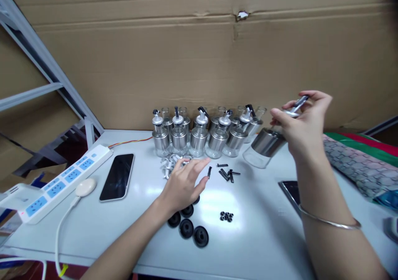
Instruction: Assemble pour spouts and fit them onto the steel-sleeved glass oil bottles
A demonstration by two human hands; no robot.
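Observation:
My right hand is wrapped round the neck and spout of a glass oil bottle with a metal band, tilted and lifted on the right. My left hand hovers over the middle of the table, thumb and forefinger apart. Just by its fingertips is a thin black strip. More black strips lie to the right of it. White and grey spout parts are heaped behind the left hand, partly hidden by it. Black round caps lie below it.
Several oil bottles stand at the back, the front ones with spouts. Small black rings lie in front. A phone and a power strip are at left. Another dark device lies beside my right forearm. Cardboard rises behind.

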